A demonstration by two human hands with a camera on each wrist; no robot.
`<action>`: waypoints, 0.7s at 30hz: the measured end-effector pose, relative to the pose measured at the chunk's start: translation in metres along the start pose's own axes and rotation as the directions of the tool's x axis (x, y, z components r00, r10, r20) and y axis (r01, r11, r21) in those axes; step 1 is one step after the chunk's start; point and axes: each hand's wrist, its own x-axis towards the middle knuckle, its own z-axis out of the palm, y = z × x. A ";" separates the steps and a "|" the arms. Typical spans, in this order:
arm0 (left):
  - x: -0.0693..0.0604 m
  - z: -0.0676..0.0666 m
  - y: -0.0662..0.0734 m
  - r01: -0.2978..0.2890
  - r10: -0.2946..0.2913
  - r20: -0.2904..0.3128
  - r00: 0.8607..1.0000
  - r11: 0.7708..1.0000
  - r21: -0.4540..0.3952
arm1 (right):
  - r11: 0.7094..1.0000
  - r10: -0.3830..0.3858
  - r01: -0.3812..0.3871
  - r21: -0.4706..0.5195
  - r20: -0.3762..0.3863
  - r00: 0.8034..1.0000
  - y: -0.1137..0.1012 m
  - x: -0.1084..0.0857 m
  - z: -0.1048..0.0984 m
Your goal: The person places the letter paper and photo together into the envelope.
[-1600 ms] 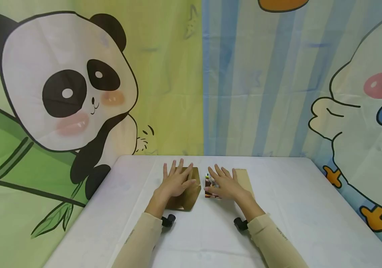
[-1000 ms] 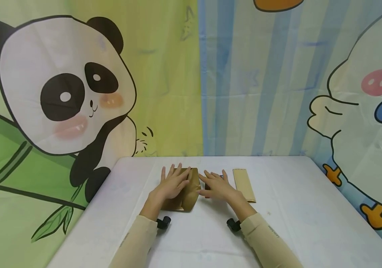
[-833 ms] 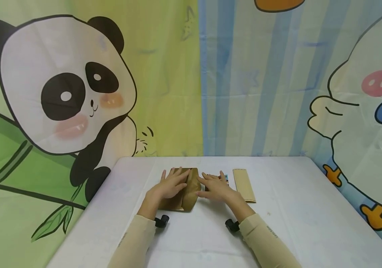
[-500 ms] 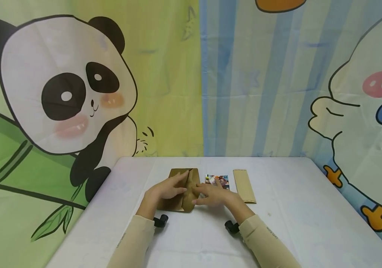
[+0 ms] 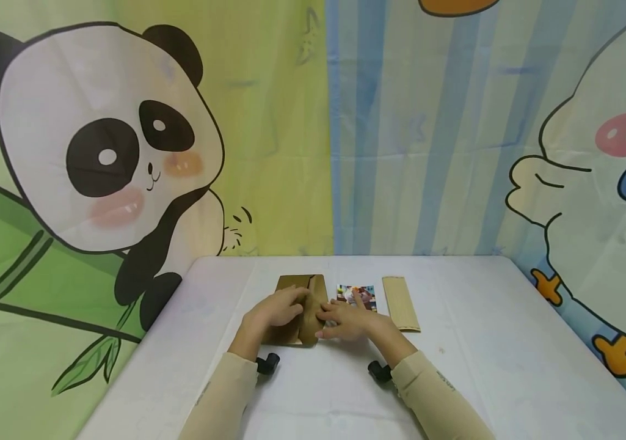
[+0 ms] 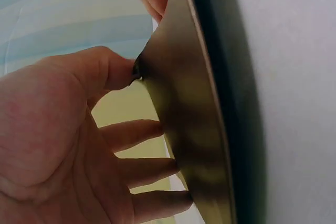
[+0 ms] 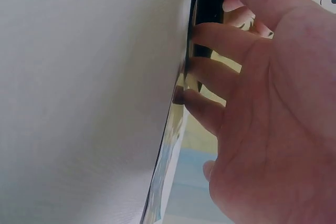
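Note:
In the head view, a shiny brown folded sheet or packet (image 5: 309, 330) lies on the white table. My left hand (image 5: 278, 308) rests on its middle, fingers slightly bent. The left wrist view shows my left hand (image 6: 58, 135) with its thumb at a raised edge of the brown sheet (image 6: 194, 108) and several fingertips against it. My right hand (image 5: 348, 321) reaches the sheet's right side with loosely spread fingers, partly over a colourful printed card (image 5: 366, 298). From the right wrist, my right hand (image 7: 262, 98) has fingertips against a thin edge; what lies beneath them is unclear.
A flat tan strip or packet (image 5: 400, 304) lies to the right of the card. The white table (image 5: 483, 342) ends at a curtain (image 5: 276, 153) printed with a panda on the left and a white figure on the right. Each wrist bears a small black camera.
Both hands have moved left and lowered their fingers; the right hand has uncovered much of the card and reached the brown sheet's right side. The left fingers have drawn back from its far edge.

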 end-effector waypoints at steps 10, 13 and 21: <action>0.000 -0.005 -0.004 -0.036 0.037 -0.025 0.999 0.999 0.024 | 0.998 0.009 -0.009 -0.056 -0.006 1.000 -0.001 0.000 0.001; 0.000 -0.007 -0.006 -0.033 0.033 -0.018 0.999 0.999 0.001 | 0.998 0.008 -0.009 -0.068 -0.010 1.000 -0.001 0.000 0.001; -0.002 -0.007 -0.012 -0.042 0.043 0.015 0.999 0.996 -0.079 | 0.998 0.008 -0.009 -0.061 -0.007 1.000 -0.002 -0.002 0.000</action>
